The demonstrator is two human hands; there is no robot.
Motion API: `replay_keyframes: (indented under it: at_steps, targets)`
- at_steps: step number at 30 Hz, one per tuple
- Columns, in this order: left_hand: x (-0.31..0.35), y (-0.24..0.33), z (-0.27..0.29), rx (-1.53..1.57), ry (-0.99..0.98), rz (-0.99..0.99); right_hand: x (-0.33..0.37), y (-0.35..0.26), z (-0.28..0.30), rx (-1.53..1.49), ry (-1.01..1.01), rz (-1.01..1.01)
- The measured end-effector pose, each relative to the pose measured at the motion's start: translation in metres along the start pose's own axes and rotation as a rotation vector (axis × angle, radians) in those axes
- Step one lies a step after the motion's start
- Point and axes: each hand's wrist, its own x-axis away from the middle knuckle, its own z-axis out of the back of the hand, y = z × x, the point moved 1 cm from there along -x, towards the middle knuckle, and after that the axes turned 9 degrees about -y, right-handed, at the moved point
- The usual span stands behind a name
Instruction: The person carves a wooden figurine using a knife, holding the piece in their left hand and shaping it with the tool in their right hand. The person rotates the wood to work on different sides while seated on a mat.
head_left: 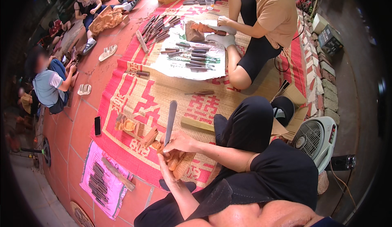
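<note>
My right hand (181, 141) is closed around the lower end of a long flat grey metal blade (171, 119), which points up and away from me; whether it is a file or a knife I cannot tell. Below it, my left hand (168, 170) grips an orange-brown wood carving (180, 161) from the left side. Both hands meet at the carving, in front of my crossed legs. Just beyond lie wood blocks (149, 138) and another partly carved piece (128, 125) on the red and straw-coloured mat (163, 89).
A pink cloth (86, 178) at the left bears several dark-handled tools and a wooden stick (118, 174). A black phone (97, 126) lies by the mat's edge. Across from me, a person (273, 15) works wood beside many tools (199, 57). A fan (316, 139) stands right.
</note>
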Motion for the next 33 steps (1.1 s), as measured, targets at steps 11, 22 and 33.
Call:
replay_keyframes:
  at_steps: [11, 22, 33]
  targets:
    - [0.000, 0.009, -0.007, 0.312, -0.141, -0.051, -0.007, 0.022, 0.014, -0.384, 0.275, 0.098]
    - [-0.013, 0.014, 0.003, 0.558, -0.093, -0.352, -0.003, 0.028, -0.007, -0.960, 0.180, -0.014]
    - [-0.009, 0.010, 0.002, 0.474, -0.038, -0.326, -0.006, 0.014, 0.022, -0.413, 0.458, 0.234]
